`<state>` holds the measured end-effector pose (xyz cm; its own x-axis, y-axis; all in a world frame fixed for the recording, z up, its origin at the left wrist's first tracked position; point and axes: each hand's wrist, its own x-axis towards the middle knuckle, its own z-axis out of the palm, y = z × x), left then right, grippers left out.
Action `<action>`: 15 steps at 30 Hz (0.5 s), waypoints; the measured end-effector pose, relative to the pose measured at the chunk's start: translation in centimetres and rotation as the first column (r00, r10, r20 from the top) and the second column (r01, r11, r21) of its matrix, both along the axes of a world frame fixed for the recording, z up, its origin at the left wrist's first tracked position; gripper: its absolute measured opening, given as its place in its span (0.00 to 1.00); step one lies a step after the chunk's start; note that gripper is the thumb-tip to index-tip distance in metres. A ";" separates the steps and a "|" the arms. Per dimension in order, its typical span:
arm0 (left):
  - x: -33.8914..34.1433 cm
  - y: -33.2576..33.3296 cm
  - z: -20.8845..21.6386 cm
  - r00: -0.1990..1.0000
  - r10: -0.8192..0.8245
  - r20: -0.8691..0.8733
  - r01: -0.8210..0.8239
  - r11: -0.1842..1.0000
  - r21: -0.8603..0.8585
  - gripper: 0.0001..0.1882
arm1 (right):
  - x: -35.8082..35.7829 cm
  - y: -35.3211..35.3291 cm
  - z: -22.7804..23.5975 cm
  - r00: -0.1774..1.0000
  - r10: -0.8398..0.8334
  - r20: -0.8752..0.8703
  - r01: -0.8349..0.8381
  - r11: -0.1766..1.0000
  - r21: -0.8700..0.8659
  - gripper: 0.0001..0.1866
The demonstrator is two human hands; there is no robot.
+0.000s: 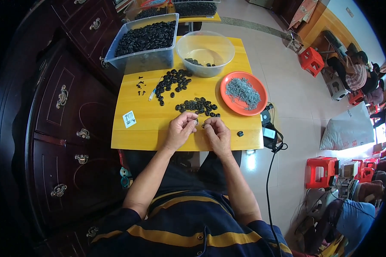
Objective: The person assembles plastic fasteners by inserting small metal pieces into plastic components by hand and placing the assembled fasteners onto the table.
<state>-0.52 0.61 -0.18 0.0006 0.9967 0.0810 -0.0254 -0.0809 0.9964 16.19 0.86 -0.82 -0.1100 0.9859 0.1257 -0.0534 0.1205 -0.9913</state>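
Observation:
At the near edge of the yellow table (148,132), my left hand (180,130) pinches a small black piece (196,121) between thumb and fingers. Close to its right, my right hand (218,135) has its thumb and fingertips pressed together on something tiny and dark, mostly hidden. Just beyond my fingertips lies a cluster of small black oval pieces with holes (198,105). One more black oval piece (240,133) sits alone to the right of my right hand. A red plate (228,104) heaped with small grey metal parts, like springs (244,92), stands farther right.
A clear bin (148,60) full of black parts and a clear round bowl (225,58) stand at the back. Another pile of black ovals (171,81), loose black bits (140,85) and a white label (129,119) lie left. A cable (270,184) hangs on the right.

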 end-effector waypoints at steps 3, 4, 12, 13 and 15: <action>0.0 0.0 -0.2 1.000 -0.006 -0.012 0.006 1.000 -0.002 0.09 | 0.0 0.0 0.0 1.000 0.010 0.011 -0.010 1.000 0.000 0.03; 0.0 0.0 -0.2 1.000 -0.007 -0.012 0.007 1.000 -0.003 0.09 | 0.0 0.0 -0.1 1.000 0.012 0.017 -0.012 1.000 0.007 0.03; -0.1 -0.2 -0.3 0.999 -0.032 -0.027 0.032 0.999 0.018 0.11 | 0.1 0.2 -0.5 1.000 -0.008 0.022 0.008 1.000 0.013 0.03; -0.1 -0.2 -0.4 0.999 -0.032 -0.027 0.032 0.999 0.018 0.11 | 0.1 0.2 -0.5 1.000 -0.005 0.013 0.005 1.000 0.010 0.03; 0.0 -0.2 -0.2 0.999 -0.035 -0.004 0.035 0.999 -0.004 0.11 | 0.1 0.1 -0.1 0.999 -0.003 0.035 0.002 1.000 0.015 0.03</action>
